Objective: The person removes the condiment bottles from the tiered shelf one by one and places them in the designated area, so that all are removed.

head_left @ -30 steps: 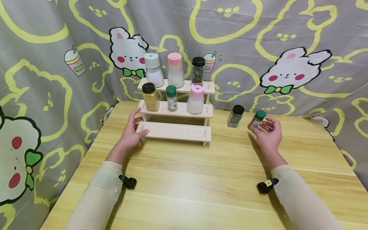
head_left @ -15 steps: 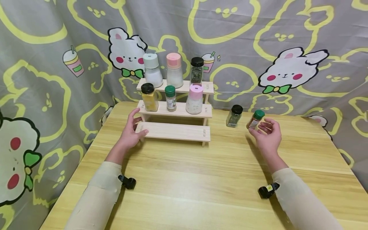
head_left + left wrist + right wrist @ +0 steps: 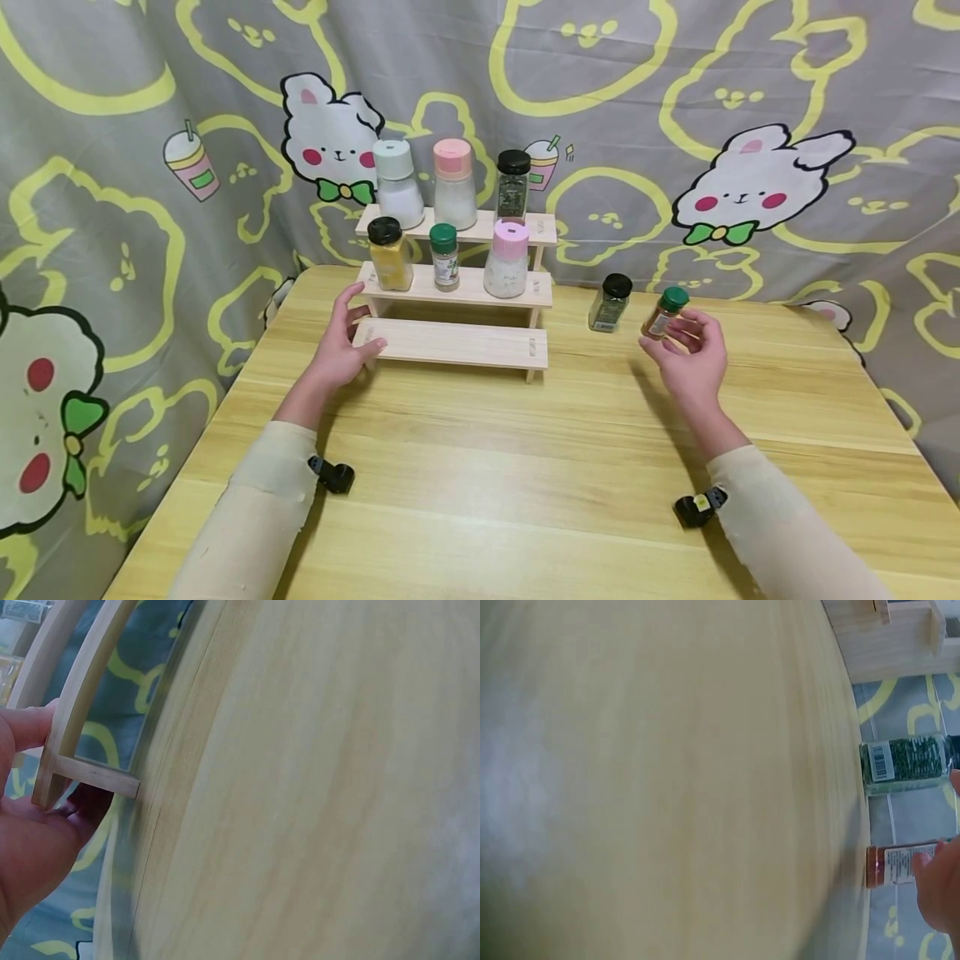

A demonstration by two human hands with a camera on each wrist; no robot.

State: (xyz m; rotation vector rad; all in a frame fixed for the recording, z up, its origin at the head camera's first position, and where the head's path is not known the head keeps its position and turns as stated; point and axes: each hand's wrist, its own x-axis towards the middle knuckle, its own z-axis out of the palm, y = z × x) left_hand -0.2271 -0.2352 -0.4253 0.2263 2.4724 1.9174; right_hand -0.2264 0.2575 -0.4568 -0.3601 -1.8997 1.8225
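My left hand holds the left end of a three-tier wooden rack. Its thumb lies on the lowest step, and the other fingers reach behind it towards the middle one. In the left wrist view, fingers lie on both sides of the rack's end. On the table to the right, my right hand has thumb and fingers around a small green-capped spice jar with reddish-brown contents. The right wrist view shows the thumb over the label of this spice jar. A black-capped herb jar stands just left of it.
The top step carries a white-capped shaker, a pink-capped shaker and a black-capped herb jar. On the middle step stand a yellow spice jar, a green-capped jar and a lilac-capped shaker. A patterned curtain hangs behind.
My right hand drew back slightly from the green-capped spice jar, then moved left and brought its fingers closer around it. The left hand stays on the rack.
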